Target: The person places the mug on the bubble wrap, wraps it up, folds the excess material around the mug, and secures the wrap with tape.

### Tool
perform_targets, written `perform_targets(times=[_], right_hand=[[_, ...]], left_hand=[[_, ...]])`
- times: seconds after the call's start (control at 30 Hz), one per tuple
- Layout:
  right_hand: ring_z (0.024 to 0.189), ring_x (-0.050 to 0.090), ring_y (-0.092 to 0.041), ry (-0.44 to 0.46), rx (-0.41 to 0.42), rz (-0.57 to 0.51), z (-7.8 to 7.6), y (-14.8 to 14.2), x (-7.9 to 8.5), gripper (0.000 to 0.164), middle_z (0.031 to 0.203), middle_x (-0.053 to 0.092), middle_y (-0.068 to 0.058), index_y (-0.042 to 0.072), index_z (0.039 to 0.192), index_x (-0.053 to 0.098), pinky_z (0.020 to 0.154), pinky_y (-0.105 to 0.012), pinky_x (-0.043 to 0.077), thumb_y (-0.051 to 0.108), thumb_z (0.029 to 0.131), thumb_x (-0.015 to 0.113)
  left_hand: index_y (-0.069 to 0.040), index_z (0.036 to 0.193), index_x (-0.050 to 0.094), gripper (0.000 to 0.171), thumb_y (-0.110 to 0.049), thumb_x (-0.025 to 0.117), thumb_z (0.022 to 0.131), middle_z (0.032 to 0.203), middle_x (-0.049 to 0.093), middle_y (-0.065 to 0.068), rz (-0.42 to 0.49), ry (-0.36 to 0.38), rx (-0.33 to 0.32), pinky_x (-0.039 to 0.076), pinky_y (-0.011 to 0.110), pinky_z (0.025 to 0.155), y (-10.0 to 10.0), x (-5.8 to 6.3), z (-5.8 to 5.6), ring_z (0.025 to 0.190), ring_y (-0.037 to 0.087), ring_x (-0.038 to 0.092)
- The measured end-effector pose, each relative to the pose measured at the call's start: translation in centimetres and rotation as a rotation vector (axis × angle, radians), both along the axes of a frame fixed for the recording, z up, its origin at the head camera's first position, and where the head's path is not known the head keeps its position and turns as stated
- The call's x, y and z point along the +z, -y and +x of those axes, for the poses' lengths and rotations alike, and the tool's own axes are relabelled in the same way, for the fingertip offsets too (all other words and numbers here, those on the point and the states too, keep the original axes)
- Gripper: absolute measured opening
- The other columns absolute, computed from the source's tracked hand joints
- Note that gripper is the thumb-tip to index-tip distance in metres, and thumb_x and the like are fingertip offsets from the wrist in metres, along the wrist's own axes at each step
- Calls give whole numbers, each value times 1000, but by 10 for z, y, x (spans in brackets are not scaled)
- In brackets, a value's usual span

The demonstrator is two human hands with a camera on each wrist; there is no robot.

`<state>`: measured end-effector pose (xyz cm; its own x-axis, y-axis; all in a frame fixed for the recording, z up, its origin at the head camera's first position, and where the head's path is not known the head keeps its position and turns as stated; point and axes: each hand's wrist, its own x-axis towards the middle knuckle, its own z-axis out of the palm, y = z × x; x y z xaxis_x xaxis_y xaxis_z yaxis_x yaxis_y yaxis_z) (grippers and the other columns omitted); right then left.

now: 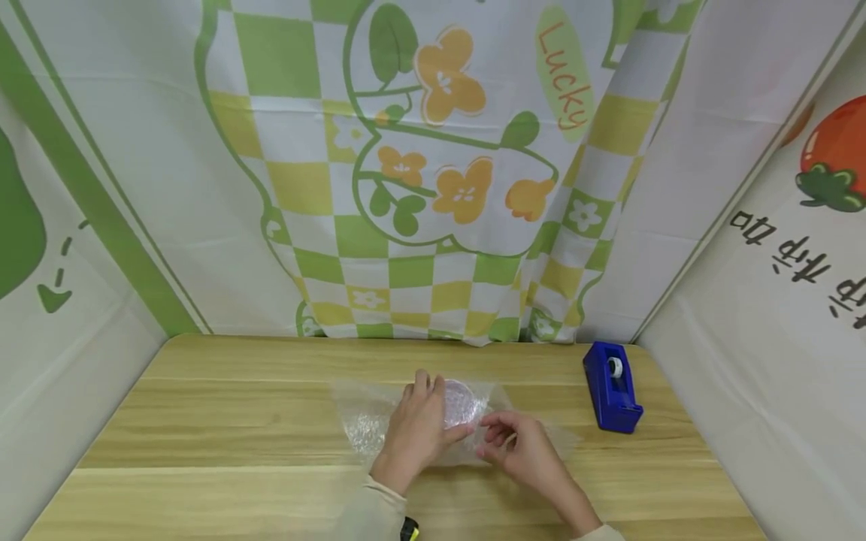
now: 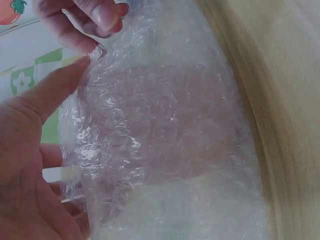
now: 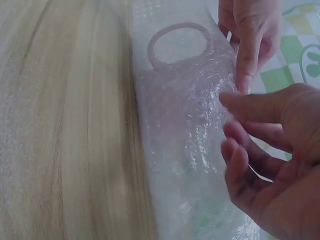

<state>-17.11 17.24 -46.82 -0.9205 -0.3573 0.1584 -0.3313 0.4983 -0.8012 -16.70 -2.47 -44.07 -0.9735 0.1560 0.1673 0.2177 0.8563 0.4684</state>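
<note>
A pinkish cup-like thing [image 1: 460,402] lies under clear bubble wrap [image 1: 365,428] in the middle of the table. Through the film in the right wrist view, a pink loop [image 3: 178,26] shows at one end; I cannot tell whether it is a handle or a rim. My left hand [image 1: 416,428] holds the wrapped thing, thumb on the near side of the film and fingers over the far side. Close by on the right, my right hand [image 1: 528,447] has loosely bent fingers at the wrap's edge, with a gap between thumb and fingers.
A blue tape dispenser [image 1: 613,391] with a small white roll stands at the table's back right. Part of a black and yellow thing [image 1: 409,529] shows beside the left sleeve. A patterned curtain [image 1: 433,285] hangs along the back edge of the wooden table [image 1: 237,421].
</note>
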Motion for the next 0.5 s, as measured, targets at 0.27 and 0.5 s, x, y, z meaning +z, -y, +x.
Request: perform_targets(times=[0.27, 0.5], right_hand=[[85, 58, -17, -335, -165, 214, 8, 1, -2, 58, 103, 54, -5, 8, 119, 63, 64, -24, 52, 2, 70, 92], [95, 64, -22, -354, -86, 278, -2, -3, -2, 87, 145, 44, -21, 7, 151, 44, 78, -37, 58, 5, 76, 89]], left_hand=[[13, 141, 48, 94, -46, 84, 79, 131, 50, 27, -23, -36, -35, 55, 43, 91, 1, -1, 4, 105, 34, 61], [14, 139, 50, 96, -48, 84, 75, 129, 52, 27, -68, -87, -25, 55, 41, 91, 0, -3, 5, 103, 32, 62]])
